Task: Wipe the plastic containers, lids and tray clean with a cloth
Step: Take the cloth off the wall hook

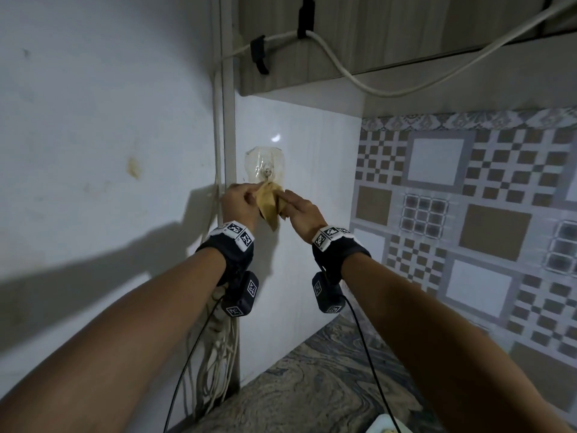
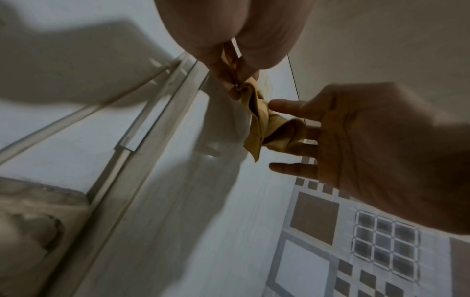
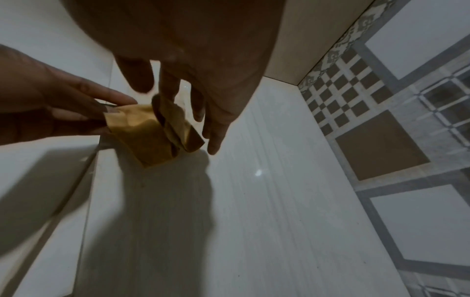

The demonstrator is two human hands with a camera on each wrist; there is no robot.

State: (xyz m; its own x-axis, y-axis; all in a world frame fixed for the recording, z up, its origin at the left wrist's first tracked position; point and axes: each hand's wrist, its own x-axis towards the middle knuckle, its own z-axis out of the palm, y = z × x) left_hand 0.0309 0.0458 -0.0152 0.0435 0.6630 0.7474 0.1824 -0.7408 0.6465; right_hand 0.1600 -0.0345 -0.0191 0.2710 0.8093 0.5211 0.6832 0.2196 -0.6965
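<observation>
A small yellow cloth (image 1: 268, 204) hangs crumpled between my two raised hands, close to the white wall tile. My left hand (image 1: 246, 195) pinches its upper corner between thumb and fingertips, shown closer in the left wrist view as left hand (image 2: 236, 88) on cloth (image 2: 259, 124). My right hand (image 1: 287, 201) lies against the cloth's other side with its fingers straight and spread; the right wrist view shows right hand (image 3: 183, 104), cloth (image 3: 147, 132) and left hand (image 3: 109, 108). A clear stick-on wall hook (image 1: 265, 170) sits just above the cloth. No containers, lids or tray are in view.
A white cable duct (image 1: 228, 120) runs down the wall left of my hands, with a bundle of cords (image 1: 215, 354) below. Loose white cables (image 1: 343, 70) hang under the cabinet (image 1: 374, 26). Patterned tiles (image 1: 468, 214) cover the right wall. The marbled counter (image 1: 312, 385) lies below.
</observation>
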